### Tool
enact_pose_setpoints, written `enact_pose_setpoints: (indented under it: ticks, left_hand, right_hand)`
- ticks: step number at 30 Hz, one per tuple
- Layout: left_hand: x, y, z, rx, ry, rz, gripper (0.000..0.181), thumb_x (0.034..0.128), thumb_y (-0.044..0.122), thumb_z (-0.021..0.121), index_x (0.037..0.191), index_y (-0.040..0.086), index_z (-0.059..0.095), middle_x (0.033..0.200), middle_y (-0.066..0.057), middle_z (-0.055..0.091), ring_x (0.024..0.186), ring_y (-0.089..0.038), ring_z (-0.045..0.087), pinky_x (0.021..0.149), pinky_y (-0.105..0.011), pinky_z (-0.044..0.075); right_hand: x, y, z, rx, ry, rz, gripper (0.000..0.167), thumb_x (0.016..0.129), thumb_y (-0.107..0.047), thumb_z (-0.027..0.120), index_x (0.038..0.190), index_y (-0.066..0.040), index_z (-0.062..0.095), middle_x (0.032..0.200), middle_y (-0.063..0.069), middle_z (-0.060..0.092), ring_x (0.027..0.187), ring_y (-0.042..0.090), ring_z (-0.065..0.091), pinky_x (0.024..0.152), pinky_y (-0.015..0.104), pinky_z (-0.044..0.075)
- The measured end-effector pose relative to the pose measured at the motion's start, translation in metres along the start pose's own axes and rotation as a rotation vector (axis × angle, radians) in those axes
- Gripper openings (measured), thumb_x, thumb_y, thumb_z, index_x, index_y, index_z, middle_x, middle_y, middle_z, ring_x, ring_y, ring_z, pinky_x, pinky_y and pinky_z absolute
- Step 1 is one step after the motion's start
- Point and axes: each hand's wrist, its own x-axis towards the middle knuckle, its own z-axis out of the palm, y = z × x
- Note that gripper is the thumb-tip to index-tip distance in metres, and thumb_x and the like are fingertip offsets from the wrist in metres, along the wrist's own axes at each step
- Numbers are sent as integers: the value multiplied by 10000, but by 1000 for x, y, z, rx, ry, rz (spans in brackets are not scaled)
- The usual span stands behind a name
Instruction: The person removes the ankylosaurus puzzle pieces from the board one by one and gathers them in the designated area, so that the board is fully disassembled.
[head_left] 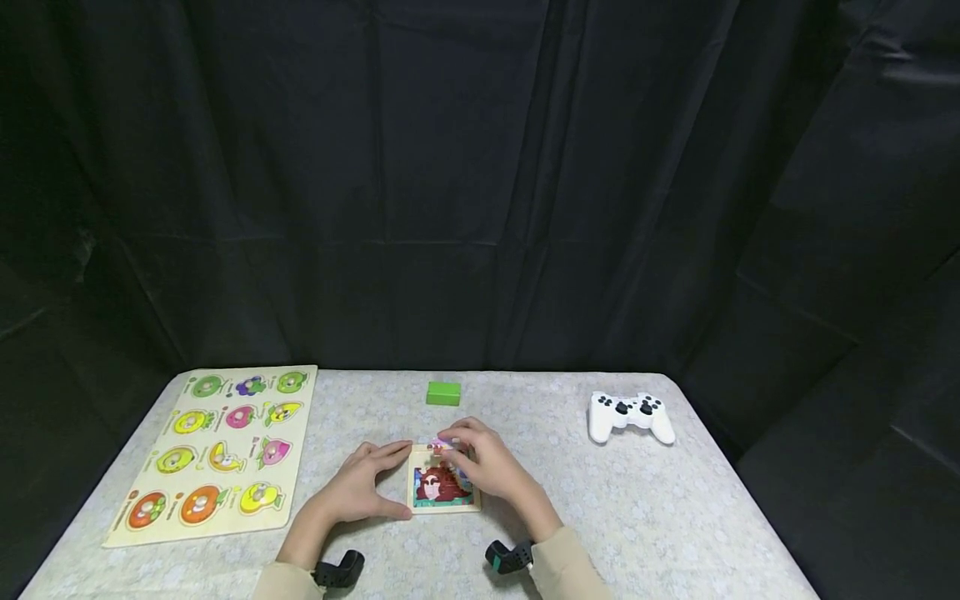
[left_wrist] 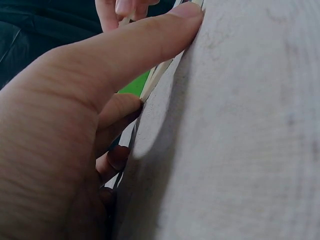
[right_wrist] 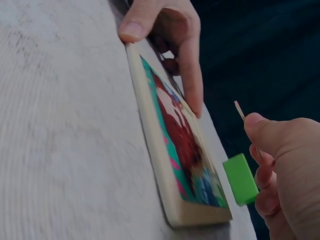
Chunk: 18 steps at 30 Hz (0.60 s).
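Note:
A small wooden jigsaw puzzle (head_left: 446, 510) with a light frame and a red-brown figure lies on the table. At its left side my left hand (head_left: 360, 487) holds the frame between thumb and forefinger, one at the near left corner, the other at the far left. Over the puzzle's far edge, my right hand (head_left: 487, 462) pinches a thin puzzle piece (right_wrist: 240, 111) between thumb and fingers. That piece appears edge-on and raised off the frame in the right wrist view. In the head view, the right fingers cover part of the puzzle's upper right.
Beyond the puzzle sits a green block (head_left: 443, 393). A large wooden fruit board (head_left: 288, 492) takes up the left of the patterned table (head_left: 637, 517). On the right lies a white game controller (head_left: 632, 417). Black cloth (head_left: 450, 183) hangs behind.

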Motion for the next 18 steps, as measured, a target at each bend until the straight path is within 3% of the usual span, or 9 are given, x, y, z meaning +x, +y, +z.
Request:
enact_pose_setpoints:
  ticks: [9, 18]
  left_hand:
    - [-1, 0, 0, 17, 1, 16, 1043, 670, 495, 984, 1553, 136, 563, 1625, 5, 514, 994, -79, 427, 985, -429, 450]
    - [-1, 0, -1, 9, -1, 9, 1041, 669, 482, 985, 1556, 141, 561, 1635, 16, 500, 995, -76, 421, 991, -425, 444]
  right_hand:
    - [-15, 10, -22, -5, 65, 51, 290, 1047, -202, 694, 1297, -67, 747, 1252, 69, 662, 913, 135, 576, 791, 313, 521]
    - [-39, 37, -51, -12, 190, 85, 277, 984, -120, 764, 1249, -41, 758, 1181, 62, 699, 872, 86, 576, 746, 279, 509]
